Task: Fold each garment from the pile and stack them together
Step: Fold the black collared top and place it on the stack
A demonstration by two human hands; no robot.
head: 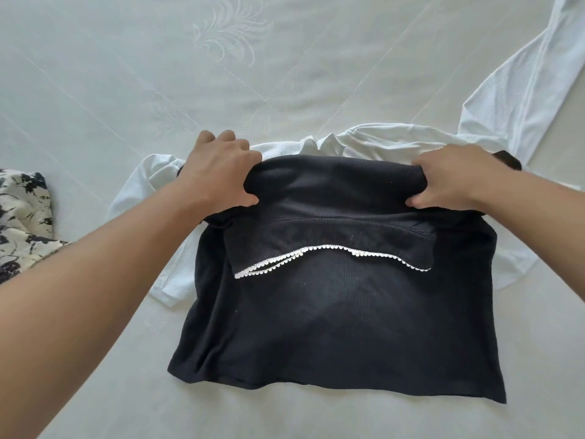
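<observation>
Black ribbed knit top with white scalloped trim lies flat on the pale quilted bed, over a white garment. Left hand and right hand each pinch its far folded edge; its hem lies nearest the person, so that edge probably travels toward the hem.

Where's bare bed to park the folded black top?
Free: pale quilted bedspread beyond both hands, and the strip under the black ribbed top's hem. Crowded: white knit garment beneath and right, floral printed fabric at left edge.
</observation>
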